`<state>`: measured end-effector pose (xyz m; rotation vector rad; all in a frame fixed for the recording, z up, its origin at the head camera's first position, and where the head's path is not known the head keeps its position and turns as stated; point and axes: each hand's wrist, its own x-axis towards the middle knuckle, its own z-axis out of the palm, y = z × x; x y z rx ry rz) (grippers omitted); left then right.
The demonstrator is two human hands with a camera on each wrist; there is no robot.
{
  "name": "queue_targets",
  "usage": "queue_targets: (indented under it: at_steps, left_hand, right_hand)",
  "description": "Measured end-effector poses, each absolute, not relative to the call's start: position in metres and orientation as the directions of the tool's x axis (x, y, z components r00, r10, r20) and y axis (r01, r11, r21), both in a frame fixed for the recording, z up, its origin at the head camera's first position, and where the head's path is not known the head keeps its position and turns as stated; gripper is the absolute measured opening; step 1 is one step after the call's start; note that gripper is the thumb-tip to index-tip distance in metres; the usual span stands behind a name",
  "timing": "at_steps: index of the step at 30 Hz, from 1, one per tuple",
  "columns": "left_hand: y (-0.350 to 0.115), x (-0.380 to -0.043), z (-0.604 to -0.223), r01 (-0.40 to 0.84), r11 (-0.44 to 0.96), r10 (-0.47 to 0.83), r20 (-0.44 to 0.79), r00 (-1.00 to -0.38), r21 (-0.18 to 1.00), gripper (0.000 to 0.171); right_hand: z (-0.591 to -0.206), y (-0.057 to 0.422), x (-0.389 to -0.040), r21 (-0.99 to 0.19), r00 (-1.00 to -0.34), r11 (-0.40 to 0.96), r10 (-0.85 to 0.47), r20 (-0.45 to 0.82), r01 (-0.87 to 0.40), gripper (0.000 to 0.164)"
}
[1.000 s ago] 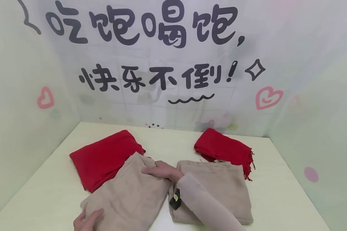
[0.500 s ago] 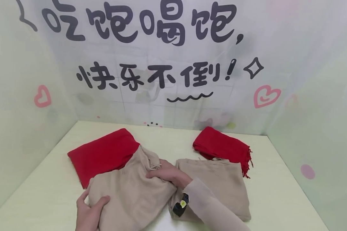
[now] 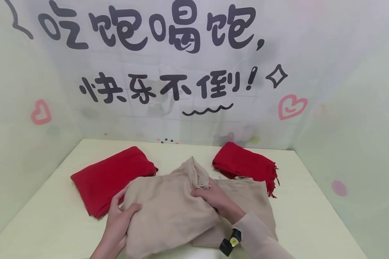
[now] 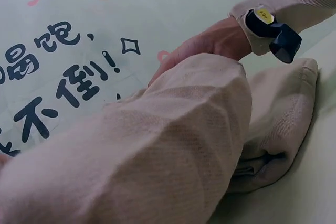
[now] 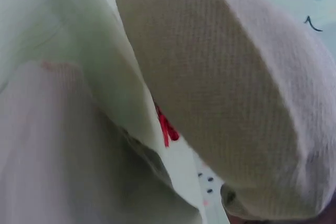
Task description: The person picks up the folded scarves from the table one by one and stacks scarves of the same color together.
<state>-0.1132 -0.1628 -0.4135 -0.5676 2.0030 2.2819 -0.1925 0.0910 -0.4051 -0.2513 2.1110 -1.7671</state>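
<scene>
Apparently the step in hand is handling one folded beige cloth [image 3: 168, 212] with both hands; it sits at bottom centre of the head view, raised at a tilt, with a loose corner poking up at its top. The left hand [image 3: 118, 217] pinches its left side, thumb on the front face and fingers bent behind, with only the cloth between them; the right hand [image 3: 215, 196] grips the upper right edge the same way, though its fingertips are hidden behind the fabric. In the head view the cloth overlaps the other beige cloth [image 3: 254, 201], lower right; whether the two touch I cannot tell. A larger red cloth [image 3: 113, 180] lies mid-left, and a smaller red cloth [image 3: 243, 162] right of centre, both on the table [image 3: 311, 216]; the next move, I judge, calls for a level two-handed hold, with that loose corner tucked in, since limp layers could slip apart.
</scene>
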Motion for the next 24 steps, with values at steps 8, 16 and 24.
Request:
queue_targets:
  at_steps: [8, 16, 24]
  left_hand:
    - [-0.133, -0.135, -0.404, -0.181, -0.157, -0.125, -0.201, -0.972, 0.971, 0.071]
    - [-0.104, -0.155, -0.403, -0.116, -0.154, -0.092, -0.131, -0.987, 0.981, 0.069]
    - [-0.075, -0.168, -0.407, -0.11, -0.182, -0.047, -0.12, -0.992, 0.977, 0.073]
  right_hand:
    - [-0.396, 0.123, -0.182, -0.969, -0.962, 0.213, -0.211, -0.171, 0.125, 0.056]
    - [-0.396, 0.152, -0.174, -0.964, -0.974, 0.19, -0.088, -0.207, 0.187, 0.057]
    - [-0.396, 0.181, -0.167, -0.947, -0.972, 0.224, 0.01, -0.235, 0.231, 0.053]
